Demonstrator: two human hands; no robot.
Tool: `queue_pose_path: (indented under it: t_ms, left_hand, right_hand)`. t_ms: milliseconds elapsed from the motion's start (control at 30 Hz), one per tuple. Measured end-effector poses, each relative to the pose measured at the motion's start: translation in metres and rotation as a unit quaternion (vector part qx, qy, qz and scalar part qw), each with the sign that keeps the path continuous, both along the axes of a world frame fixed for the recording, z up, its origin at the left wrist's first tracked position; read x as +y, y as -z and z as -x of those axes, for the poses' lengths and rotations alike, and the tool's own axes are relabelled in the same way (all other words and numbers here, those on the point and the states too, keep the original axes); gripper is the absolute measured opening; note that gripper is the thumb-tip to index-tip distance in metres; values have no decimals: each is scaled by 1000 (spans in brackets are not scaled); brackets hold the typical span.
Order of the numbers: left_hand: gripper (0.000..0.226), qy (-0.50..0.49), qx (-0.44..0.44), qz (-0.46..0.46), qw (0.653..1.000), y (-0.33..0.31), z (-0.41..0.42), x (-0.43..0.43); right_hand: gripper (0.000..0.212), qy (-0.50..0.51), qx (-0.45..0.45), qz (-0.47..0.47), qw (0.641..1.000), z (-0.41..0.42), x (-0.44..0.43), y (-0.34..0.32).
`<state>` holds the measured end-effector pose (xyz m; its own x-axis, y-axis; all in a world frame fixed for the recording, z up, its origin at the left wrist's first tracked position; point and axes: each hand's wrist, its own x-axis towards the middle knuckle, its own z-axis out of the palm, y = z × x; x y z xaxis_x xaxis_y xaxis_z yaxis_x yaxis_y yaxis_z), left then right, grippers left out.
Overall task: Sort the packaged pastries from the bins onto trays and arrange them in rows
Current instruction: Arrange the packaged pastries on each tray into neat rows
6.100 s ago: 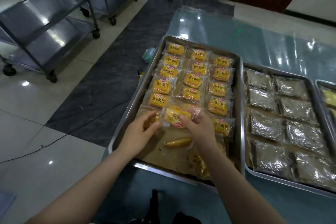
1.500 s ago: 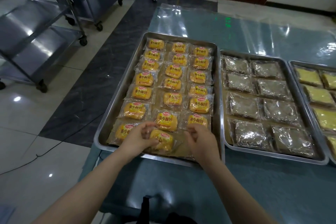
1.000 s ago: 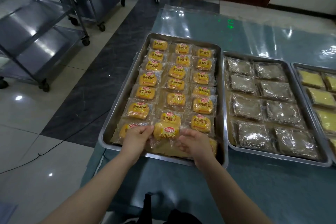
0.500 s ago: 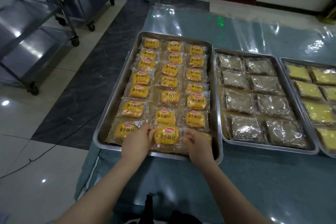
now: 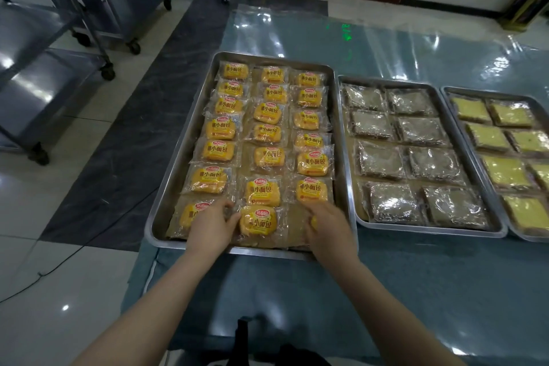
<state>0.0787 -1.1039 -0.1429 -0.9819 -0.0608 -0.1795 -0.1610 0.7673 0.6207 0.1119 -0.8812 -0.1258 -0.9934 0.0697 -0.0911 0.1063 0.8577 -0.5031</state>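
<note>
Your left hand (image 5: 212,226) rests loose-fingered on the covered pastry (image 5: 190,214); your right hand (image 5: 329,229) curls round a hidden pastry (image 5: 313,221); the labelled pastry (image 5: 258,223) lies between them.

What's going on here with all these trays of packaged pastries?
A person is filling the near row of the left tray with yellow bread packets. The left hand touches the wrapper of the middle packet; the right hand covers another packet in the corner, mostly hidden. Dark pastries and yellow cakes lie alongside, untouched.
</note>
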Motion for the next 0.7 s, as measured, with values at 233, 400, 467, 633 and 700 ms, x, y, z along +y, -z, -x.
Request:
queue_pose_path:
  t_ms: [233,400,467,633,700]
  left_hand:
    - [26,37,33,50,998,-6,-3,-7]
    - [32,94,100,72,988,-6,-5,3]
    - [40,149,123,82,978,-4,-3,9]
    - [65,252,86,140,954,4,12,26]
    - [74,278,39,164,946,14,15,31]
  right_hand:
    - [48,-109,-81,-110,985,1,43,-6]
    - [50,-144,-84,-130,977,-2,35,-6]
    - [50,-149,-107,-114,976,1,37,-9]
    - [66,-124,-128,-105,978,5,36,-13]
    - [76,-96,-130,-146,976,3,23,-9]
